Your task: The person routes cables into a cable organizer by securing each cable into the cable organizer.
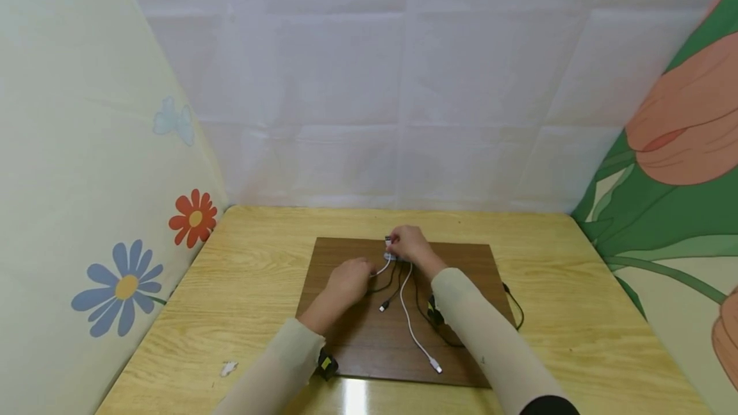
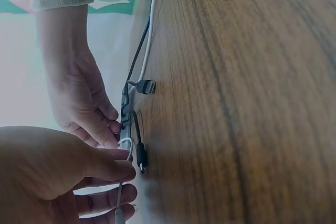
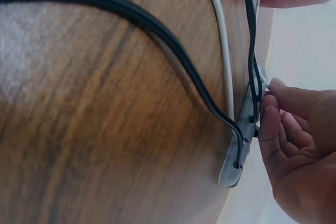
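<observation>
A grey cable organizer lies near the far edge of the brown board, with black and white cables threaded through its slots. My right hand pinches a thin white cable at the organizer, thumb against forefinger. Further along that same cable, my left hand holds it between thumb and fingers; a pale connector hangs by the fingertips. Close by, a black plug and a black USB plug stick out from the organizer. The right fingertips partly hide its far end.
A second white cable runs towards the board's front and ends in a white USB plug. One black cable passes under the right forearm; a black cable end loops past the board's right edge. A torn white patch marks the wooden table.
</observation>
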The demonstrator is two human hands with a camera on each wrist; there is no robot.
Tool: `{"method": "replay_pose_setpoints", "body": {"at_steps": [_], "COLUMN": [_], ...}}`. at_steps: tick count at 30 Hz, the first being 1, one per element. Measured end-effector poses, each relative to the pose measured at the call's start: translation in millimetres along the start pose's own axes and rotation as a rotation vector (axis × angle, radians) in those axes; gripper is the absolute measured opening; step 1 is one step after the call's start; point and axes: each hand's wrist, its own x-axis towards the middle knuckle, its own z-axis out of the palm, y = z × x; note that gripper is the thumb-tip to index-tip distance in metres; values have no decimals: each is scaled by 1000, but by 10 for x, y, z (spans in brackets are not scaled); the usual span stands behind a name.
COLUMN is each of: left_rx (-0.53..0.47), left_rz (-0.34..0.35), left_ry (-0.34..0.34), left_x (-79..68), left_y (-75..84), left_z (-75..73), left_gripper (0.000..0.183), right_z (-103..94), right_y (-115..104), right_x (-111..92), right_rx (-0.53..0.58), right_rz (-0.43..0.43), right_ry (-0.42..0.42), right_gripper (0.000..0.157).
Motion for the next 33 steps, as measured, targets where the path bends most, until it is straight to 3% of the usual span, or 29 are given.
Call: {"method": "replay_pose_setpoints", "body": {"at_steps": [7, 14, 33], "left_rx": [11, 13, 61], "left_rz": [-19, -28, 26], "left_ry": [-27, -3, 24], "left_x": [3, -14, -20], "left_y": [-1, 1, -5], "left_z": [-12, -23, 29], "left_gripper": [20, 17, 17], "right_z": [9, 46, 98], "right_y": [-16, -5, -50], "right_x": [-1, 21, -12], "right_rx": [-57, -107, -152], "right_rz": [-28, -25, -4], "right_ry": [21, 35, 34], "right_gripper": [13, 16, 8]}}
